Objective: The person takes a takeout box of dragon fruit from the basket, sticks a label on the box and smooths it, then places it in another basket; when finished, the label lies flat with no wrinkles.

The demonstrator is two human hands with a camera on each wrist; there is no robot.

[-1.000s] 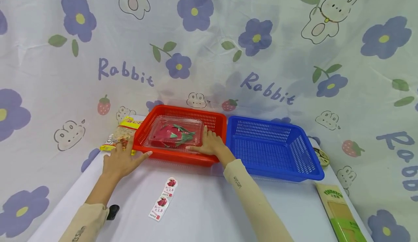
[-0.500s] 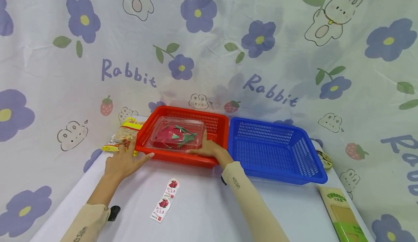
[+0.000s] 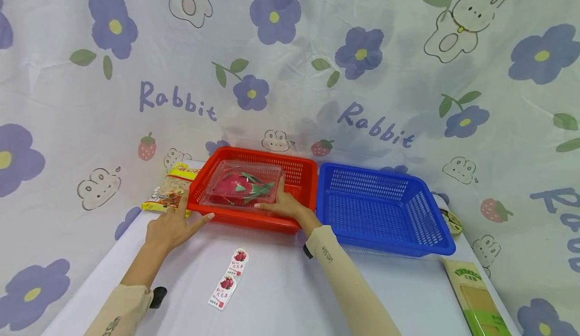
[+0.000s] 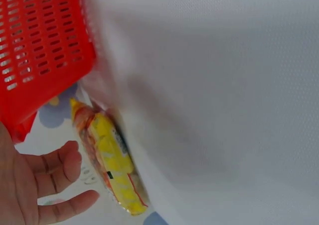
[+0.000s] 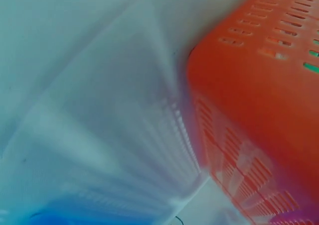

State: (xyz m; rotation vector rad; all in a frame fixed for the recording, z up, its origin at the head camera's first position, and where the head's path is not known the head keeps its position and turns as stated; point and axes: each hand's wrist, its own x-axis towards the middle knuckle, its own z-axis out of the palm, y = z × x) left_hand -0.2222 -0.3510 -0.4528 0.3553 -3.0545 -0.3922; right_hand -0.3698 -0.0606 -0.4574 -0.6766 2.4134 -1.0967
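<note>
A clear plastic box (image 3: 216,187) with a pink and green dragon fruit (image 3: 235,185) inside sits in the red basket (image 3: 258,218). My right hand (image 3: 286,205) grips the box's right end, thumb along its front and fingers at its side. At the basket's front left corner my left hand (image 3: 171,226) touches the rim with spread fingers and an outstretched thumb. In the left wrist view its other fingers (image 4: 60,168) bend loosely beside the red basket (image 4: 45,41). The right wrist view shows only the outside of the red basket (image 5: 234,80); the right hand is out of sight there.
Right of the red basket stands a blue basket (image 3: 367,215). A yellow food bag (image 3: 172,190) lies at the left, with two dragon fruit labels (image 3: 228,279) in front. A green and tan packet (image 3: 476,295) and a round tin (image 3: 450,221) lie at the right.
The right hand and the plastic box have shifted slightly left inside the red basket. My left hand stays at the basket's corner.
</note>
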